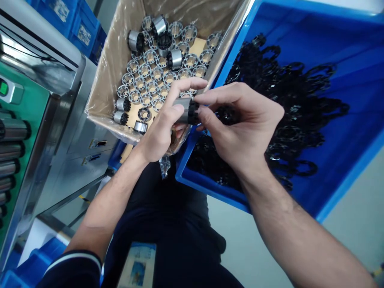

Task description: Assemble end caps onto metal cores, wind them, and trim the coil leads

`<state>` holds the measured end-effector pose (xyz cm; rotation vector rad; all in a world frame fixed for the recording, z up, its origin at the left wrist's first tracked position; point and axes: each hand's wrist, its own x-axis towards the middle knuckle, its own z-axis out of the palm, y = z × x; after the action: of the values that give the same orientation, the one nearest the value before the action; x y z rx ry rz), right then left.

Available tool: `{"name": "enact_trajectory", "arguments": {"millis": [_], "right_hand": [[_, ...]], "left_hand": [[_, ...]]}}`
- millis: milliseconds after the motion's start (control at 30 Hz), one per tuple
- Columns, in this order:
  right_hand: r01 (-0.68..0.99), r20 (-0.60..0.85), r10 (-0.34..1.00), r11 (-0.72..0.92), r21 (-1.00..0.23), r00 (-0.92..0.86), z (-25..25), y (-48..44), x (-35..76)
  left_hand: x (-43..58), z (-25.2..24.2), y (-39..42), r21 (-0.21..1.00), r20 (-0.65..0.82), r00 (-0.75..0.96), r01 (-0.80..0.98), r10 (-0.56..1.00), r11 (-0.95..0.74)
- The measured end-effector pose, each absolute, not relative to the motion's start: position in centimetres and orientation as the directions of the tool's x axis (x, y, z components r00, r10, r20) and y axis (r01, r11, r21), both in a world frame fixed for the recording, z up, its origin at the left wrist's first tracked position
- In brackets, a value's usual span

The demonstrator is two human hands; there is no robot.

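Note:
My left hand (163, 124) is closed around a silvery stator core (182, 109), which lies sideways above the near right corner of the carton. On the core's right end sits a black toothed plastic ring (193, 112). My right hand (243, 120) pinches this ring between thumb and fingers; whether the ring is fully seated I cannot tell. Below the hands, the plastic-lined carton (103, 80) holds many bare stator cores (157, 74) standing on end. Several cores with black ends, such as one capped core (136, 41), lie among them.
A blue bin (339, 168) at right holds a heap of loose black rings (288, 92). On the left, a metal-framed machine has a green surface (36, 120) bearing a row of dark-ended metal cylinders (15, 130). Blue crates (79, 30) stand behind the machine.

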<state>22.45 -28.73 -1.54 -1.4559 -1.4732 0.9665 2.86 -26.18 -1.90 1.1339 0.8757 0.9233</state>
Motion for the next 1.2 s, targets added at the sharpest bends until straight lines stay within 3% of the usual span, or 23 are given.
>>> {"name": "enact_trajectory", "arguments": {"millis": [100, 333, 467, 733, 867, 967, 1200], "right_hand": [[0.343, 0.035, 0.999, 0.04, -0.939, -0.02, -1.6, -28.8, 22.4], [0.256, 0.081, 0.987, 0.043, -0.966, 0.139, -1.1, -28.5, 21.2], [0.27, 0.174, 0.975, 0.131, -0.954, 0.14, -1.3, -28.9, 21.4], [0.208, -0.01, 0.996, -0.028, -0.978, 0.086, -1.1, -28.0, 21.5], [-0.051, -0.108, 0.981, -0.101, -0.994, 0.163, -0.5, -26.9, 21.8], [-0.119, -0.108, 0.991, -0.098, -0.988, 0.077, -0.7, -26.8, 21.8], [-0.038, 0.021, 0.998, 0.019, -0.999, -0.058, -1.6, -27.7, 21.9]], "left_hand": [[2.9, -2.2, -26.1, 0.969, -0.054, 0.363, -0.207, 0.93, 0.137], [2.6, -2.0, -26.3, 0.949, -0.074, 0.397, -0.253, 0.915, 0.187], [2.3, -2.2, -26.5, 0.969, -0.108, 0.412, -0.159, 0.905, 0.188], [2.3, -1.7, -26.5, 0.97, -0.122, 0.44, -0.136, 0.89, 0.2], [2.5, -1.8, -25.7, 0.97, -0.189, 0.184, -0.119, 0.965, 0.213], [2.8, -1.8, -25.4, 0.968, -0.235, 0.054, -0.074, 0.97, 0.239], [2.4, -1.8, -25.3, 0.962, -0.195, 0.232, -0.141, 0.953, 0.232]]}}
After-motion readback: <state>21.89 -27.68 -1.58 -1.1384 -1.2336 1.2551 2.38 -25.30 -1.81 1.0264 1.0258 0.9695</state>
